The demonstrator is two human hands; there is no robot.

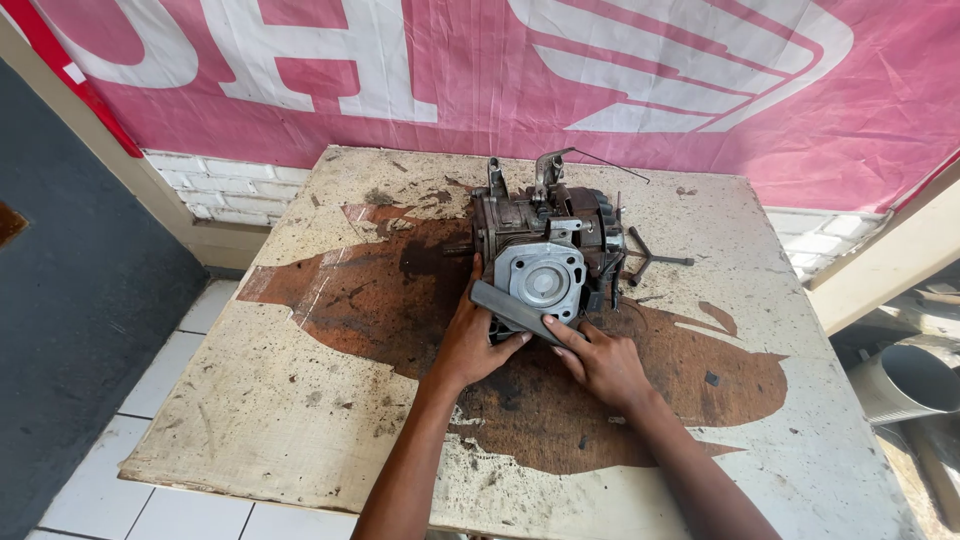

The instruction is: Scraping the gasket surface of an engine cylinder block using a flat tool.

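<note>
A small engine block (545,245) sits a little past the middle of a stained, peeling table (300,400), its pale round-bored face turned toward the person. A flat grey bar (512,308) lies slantwise across the lower edge of that face. The left hand (472,340) lies at about 7 o'clock from the engine, fingers curled around the bar's near end (thumb up against the casing). The right hand (603,362) lies at 5 o'clock, fingertips pressing the bar's other end, not clenched. A pink banner (700,100) hangs at 12 o'clock.
</note>
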